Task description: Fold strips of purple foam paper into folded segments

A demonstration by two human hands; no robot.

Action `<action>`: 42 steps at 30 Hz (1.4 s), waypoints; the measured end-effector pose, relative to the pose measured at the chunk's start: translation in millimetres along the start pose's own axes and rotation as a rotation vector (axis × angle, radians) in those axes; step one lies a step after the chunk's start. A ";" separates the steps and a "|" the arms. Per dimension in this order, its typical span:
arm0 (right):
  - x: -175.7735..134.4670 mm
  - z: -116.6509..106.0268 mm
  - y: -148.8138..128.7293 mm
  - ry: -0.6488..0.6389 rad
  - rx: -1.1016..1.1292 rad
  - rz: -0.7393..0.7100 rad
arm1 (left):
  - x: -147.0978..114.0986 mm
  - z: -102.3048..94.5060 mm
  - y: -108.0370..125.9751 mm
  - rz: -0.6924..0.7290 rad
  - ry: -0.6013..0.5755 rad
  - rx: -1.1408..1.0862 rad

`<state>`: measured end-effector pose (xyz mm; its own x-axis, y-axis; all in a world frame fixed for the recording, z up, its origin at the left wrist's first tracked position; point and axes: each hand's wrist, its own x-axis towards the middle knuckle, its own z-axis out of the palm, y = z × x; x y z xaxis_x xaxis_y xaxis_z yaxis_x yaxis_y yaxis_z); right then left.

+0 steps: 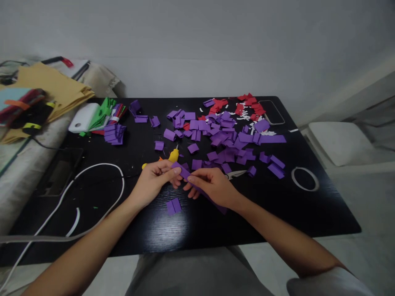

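Note:
Between my two hands stretches a long purple strip (180, 168), paper or foam by its look. My left hand (160, 174) pinches its upper end between thumb and fingers. Just beside it, my right hand (212, 185) grips the same strip, whose tail passes under that hand toward the lower right. A small creased purple piece (173, 206) lies on the black table below my left hand. Behind the hands are a yellow-tipped glue gun (173, 155), partly hidden, and scissors (236, 174) with their blades showing. Many folded purple pieces (222, 139) are heaped beyond.
Red pieces (219, 105) and white scraps lie at the back. A white cable (121, 176) loops over the table's left side. Green strips (101, 114), a white board (83, 118) and brown envelopes (52, 84) are at left. A ring (305, 179) sits at right.

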<state>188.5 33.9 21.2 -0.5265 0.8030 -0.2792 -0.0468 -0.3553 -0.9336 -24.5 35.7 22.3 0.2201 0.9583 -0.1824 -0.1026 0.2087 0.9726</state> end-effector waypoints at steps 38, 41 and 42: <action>2.3 -3.8 0.3 0.137 -0.055 -0.133 | -8.9 10.1 -5.2 0.102 -0.214 0.388; 2.3 -5.3 1.0 0.107 0.004 -0.079 | -8.5 8.7 -8.0 0.110 -0.208 0.387; 2.0 -5.5 1.1 0.102 0.024 -0.068 | -8.3 8.3 -8.7 0.118 -0.204 0.386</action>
<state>192.1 37.8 18.4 -0.4325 0.8696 -0.2383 -0.1005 -0.3091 -0.9457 -17.4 24.3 16.6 0.4196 0.9048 -0.0725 0.2227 -0.0252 0.9746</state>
